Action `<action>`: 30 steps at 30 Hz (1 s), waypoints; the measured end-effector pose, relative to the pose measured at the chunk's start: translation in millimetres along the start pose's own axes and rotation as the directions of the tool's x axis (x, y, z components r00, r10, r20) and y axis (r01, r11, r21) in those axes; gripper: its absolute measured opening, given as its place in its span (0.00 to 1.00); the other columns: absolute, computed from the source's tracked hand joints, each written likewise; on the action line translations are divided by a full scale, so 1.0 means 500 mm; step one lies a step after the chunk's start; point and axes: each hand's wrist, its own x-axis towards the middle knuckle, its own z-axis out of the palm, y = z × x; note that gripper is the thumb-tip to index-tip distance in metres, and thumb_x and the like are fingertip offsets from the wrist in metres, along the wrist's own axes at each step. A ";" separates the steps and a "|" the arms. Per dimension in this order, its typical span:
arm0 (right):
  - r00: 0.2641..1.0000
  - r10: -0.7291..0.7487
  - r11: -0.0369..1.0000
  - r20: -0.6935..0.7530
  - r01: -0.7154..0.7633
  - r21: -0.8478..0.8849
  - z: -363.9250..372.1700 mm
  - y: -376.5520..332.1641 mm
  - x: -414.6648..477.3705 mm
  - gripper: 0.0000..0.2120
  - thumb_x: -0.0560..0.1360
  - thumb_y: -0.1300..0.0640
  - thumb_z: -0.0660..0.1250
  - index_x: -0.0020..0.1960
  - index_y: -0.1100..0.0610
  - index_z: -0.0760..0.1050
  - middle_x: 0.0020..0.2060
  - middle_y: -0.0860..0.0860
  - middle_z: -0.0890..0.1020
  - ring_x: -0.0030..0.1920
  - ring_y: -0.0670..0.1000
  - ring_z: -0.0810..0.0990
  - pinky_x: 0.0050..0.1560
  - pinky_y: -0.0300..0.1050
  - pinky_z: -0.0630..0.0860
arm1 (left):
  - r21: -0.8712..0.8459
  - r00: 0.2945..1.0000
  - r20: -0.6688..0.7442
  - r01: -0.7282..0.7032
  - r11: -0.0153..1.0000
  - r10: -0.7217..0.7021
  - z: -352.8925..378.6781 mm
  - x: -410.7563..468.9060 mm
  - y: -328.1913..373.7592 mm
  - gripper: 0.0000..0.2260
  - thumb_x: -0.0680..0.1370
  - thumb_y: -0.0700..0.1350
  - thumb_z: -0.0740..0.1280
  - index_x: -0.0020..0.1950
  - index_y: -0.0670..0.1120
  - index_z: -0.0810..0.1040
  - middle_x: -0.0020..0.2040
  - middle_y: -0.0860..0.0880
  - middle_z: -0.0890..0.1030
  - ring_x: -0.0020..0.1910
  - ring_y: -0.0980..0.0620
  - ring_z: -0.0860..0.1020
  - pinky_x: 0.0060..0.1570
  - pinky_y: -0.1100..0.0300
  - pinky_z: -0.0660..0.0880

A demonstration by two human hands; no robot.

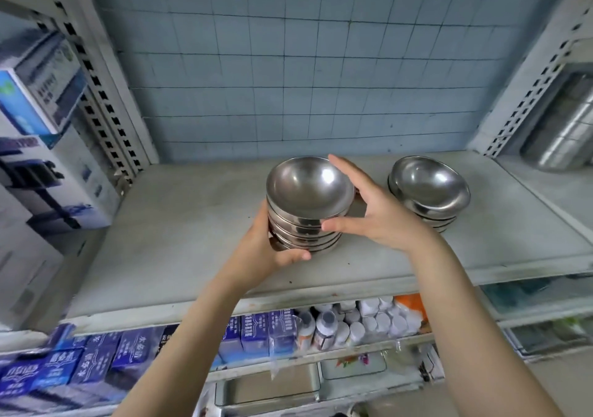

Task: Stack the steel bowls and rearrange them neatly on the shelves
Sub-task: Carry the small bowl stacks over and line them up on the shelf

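Observation:
A stack of several steel bowls (308,198) is at the middle of the grey shelf (179,224). My left hand (272,250) cups the stack's lower left side, thumb under the bottom bowl. My right hand (372,211) grips the right side, thumb against the rims and fingers curved behind the top bowl. Whether the stack rests on the shelf or is lifted a little, I cannot tell. A second, shorter stack of steel bowls (428,189) stands on the shelf to the right, apart from my hands.
Slotted uprights (96,80) frame the shelf against a blue tiled wall. Cardboard boxes (48,147) fill the left bay and steel containers (564,134) the right one. Below are blue cartons (134,352), white bottles (356,323) and metal trays (266,387).

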 end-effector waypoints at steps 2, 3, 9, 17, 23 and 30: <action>1.000 0.011 1.000 -0.002 -0.011 0.007 0.000 0.000 0.002 0.47 0.66 0.48 0.78 0.77 0.35 0.54 0.77 0.33 0.55 0.74 0.31 0.54 0.67 0.23 0.54 | -0.002 1.000 0.013 -0.010 1.000 0.010 -0.002 -0.001 -0.001 0.48 0.61 0.48 0.81 0.75 0.53 0.58 0.62 0.59 0.76 0.59 0.67 0.76 0.56 0.71 0.73; 1.000 0.015 1.000 -0.002 -0.015 0.013 0.001 0.001 0.002 0.47 0.66 0.47 0.78 0.76 0.35 0.55 0.77 0.33 0.56 0.74 0.31 0.54 0.68 0.25 0.54 | -0.003 1.000 0.019 -0.012 1.000 0.012 -0.003 0.000 -0.001 0.49 0.61 0.48 0.81 0.76 0.53 0.58 0.63 0.60 0.76 0.60 0.68 0.75 0.57 0.72 0.72; 1.000 -0.002 0.996 0.005 0.002 0.084 0.012 0.014 0.000 0.45 0.66 0.45 0.78 0.75 0.33 0.56 0.76 0.31 0.57 0.75 0.33 0.55 0.77 0.43 0.54 | 0.001 1.000 0.022 -0.009 1.000 0.009 -0.006 0.003 -0.006 0.49 0.63 0.45 0.82 0.76 0.54 0.57 0.63 0.59 0.75 0.60 0.67 0.75 0.59 0.69 0.73; 1.000 0.016 0.970 -0.006 -0.014 0.243 0.018 0.036 -0.002 0.56 0.59 0.42 0.82 0.76 0.31 0.50 0.77 0.35 0.56 0.76 0.38 0.57 0.77 0.52 0.59 | -0.003 0.998 0.055 -0.023 1.000 0.023 -0.008 0.000 -0.002 0.49 0.63 0.46 0.81 0.77 0.51 0.56 0.66 0.59 0.73 0.62 0.67 0.74 0.60 0.72 0.70; 0.998 0.032 0.892 -0.060 -0.002 0.452 0.052 0.072 -0.013 0.47 0.59 0.43 0.82 0.73 0.44 0.64 0.71 0.49 0.72 0.65 0.44 0.77 0.62 0.43 0.76 | -0.010 0.995 0.098 0.028 1.000 -0.027 -0.016 -0.001 -0.014 0.53 0.64 0.43 0.81 0.79 0.53 0.50 0.66 0.58 0.74 0.61 0.66 0.76 0.58 0.71 0.73; 0.988 0.048 0.859 -0.146 0.033 0.511 0.056 0.056 -0.038 0.35 0.63 0.52 0.75 0.68 0.41 0.68 0.64 0.45 0.78 0.58 0.40 0.80 0.54 0.38 0.77 | 0.006 0.998 0.056 0.041 0.999 -0.042 -0.017 -0.021 0.003 0.50 0.60 0.48 0.81 0.77 0.53 0.58 0.63 0.55 0.77 0.60 0.60 0.77 0.62 0.62 0.75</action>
